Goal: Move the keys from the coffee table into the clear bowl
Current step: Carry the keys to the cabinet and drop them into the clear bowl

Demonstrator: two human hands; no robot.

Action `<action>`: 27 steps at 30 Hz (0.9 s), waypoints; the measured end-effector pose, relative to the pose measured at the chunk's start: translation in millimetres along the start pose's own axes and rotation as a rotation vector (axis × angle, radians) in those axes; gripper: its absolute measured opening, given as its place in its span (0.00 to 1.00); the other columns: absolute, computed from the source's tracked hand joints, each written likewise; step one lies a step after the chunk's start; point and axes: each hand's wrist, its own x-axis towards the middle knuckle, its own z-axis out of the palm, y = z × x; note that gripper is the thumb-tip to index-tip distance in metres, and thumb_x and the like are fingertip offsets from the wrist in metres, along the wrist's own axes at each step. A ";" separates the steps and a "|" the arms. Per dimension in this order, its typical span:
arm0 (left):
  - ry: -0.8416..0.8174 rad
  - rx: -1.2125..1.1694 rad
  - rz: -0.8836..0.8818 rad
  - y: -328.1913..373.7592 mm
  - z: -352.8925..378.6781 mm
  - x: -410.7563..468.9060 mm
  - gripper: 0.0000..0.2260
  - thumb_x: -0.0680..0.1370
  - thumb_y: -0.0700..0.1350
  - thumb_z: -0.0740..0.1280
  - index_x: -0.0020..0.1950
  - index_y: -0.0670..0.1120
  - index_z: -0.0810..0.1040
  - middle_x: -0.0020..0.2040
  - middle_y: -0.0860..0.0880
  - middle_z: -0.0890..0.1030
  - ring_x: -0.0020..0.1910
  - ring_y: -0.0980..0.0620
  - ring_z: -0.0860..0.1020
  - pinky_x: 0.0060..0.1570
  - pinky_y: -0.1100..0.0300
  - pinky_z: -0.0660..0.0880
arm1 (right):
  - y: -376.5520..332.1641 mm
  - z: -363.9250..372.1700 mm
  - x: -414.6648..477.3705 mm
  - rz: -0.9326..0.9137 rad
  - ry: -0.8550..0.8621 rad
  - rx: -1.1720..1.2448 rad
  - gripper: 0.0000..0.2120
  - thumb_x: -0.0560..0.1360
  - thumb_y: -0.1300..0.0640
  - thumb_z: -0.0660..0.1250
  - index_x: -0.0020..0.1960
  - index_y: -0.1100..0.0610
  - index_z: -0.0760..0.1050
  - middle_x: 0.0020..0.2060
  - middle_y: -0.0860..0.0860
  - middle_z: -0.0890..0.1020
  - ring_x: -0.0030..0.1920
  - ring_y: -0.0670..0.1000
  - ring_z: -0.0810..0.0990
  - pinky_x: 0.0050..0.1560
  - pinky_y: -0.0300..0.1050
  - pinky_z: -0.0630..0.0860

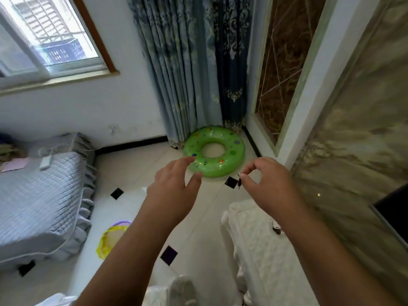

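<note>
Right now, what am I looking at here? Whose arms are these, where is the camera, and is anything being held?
There is no machine: these are a person's two bare arms, filmed by one wide-angle camera worn on the head, looking forward and down. That bends the room's lines. The right hand pinches a small dark thing between fingertips; it may be the keys, but it is too small to tell. The left hand is open and holds nothing. Past the hands a green swim ring lies on the tiled floor by the curtain. A bed with a grey quilt is on the left, a white covered surface on the right. I see no clear bowl here.
</note>
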 end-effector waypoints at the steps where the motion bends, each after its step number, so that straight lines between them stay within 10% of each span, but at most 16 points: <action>1: -0.001 0.006 0.007 4.0 3.1 12.0 0.20 0.79 0.59 0.59 0.71 0.59 0.68 0.70 0.55 0.71 0.67 0.49 0.68 0.65 0.45 0.67 | 2.7 -1.9 12.3 0.006 -0.003 -0.001 0.03 0.73 0.49 0.69 0.42 0.46 0.76 0.46 0.43 0.77 0.50 0.48 0.76 0.50 0.51 0.76; 18: -0.311 0.006 0.448 96.6 109.7 240.4 0.20 0.80 0.58 0.59 0.71 0.56 0.69 0.70 0.51 0.73 0.68 0.49 0.69 0.67 0.48 0.66 | 105.9 -35.0 133.5 0.391 0.342 -0.068 0.04 0.71 0.51 0.71 0.40 0.45 0.77 0.39 0.39 0.77 0.40 0.41 0.74 0.35 0.38 0.66; 27: -0.606 -0.013 0.836 145.2 173.9 334.8 0.19 0.79 0.58 0.60 0.69 0.56 0.72 0.65 0.52 0.76 0.63 0.52 0.72 0.62 0.49 0.70 | 125.8 -25.6 154.9 0.791 0.554 -0.152 0.03 0.72 0.50 0.69 0.42 0.48 0.77 0.43 0.47 0.78 0.48 0.51 0.76 0.43 0.45 0.69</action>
